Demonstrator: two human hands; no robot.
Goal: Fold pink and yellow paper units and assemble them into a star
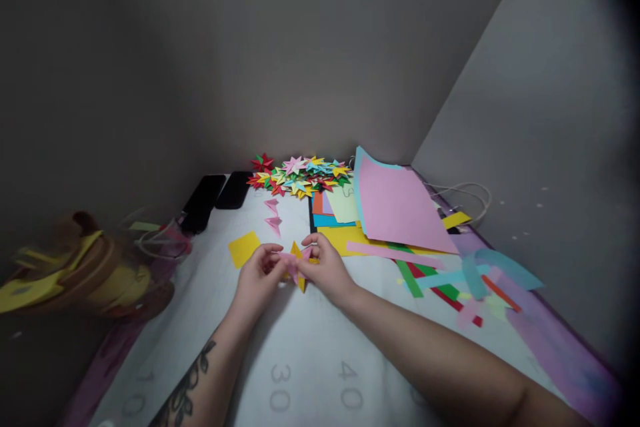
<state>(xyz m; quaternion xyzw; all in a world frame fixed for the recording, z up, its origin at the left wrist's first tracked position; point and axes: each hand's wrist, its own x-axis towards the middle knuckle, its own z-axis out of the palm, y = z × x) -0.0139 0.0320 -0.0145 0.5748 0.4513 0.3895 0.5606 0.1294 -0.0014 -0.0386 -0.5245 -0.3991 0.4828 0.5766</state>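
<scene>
- My left hand (pixel 257 277) and right hand (pixel 323 265) are together over the middle of the white numbered cutting mat (pixel 300 360), both pinched on one half-built yellow and pink folded paper star (pixel 299 263).
- I see the star held just above the mat, the left fingertips (pixel 274 260) on its pink end, the right fingers (pixel 314 250) on the yellow points.
- A loose yellow paper square (pixel 244 248) lies just left of my left hand.
- Two small pink folded paper points (pixel 273 215) sit between my hands and the mat's far edge.
- At the far edge there's a heap of finished multicoloured paper stars (pixel 300 175).
- A large pink paper sheet (pixel 397 203) tops a stack of coloured sheets toward the far right corner, with cut paper strips (pixel 440 280) scattered along the right edge.
- Two black phones (pixel 215 197) rest at the far left corner.
</scene>
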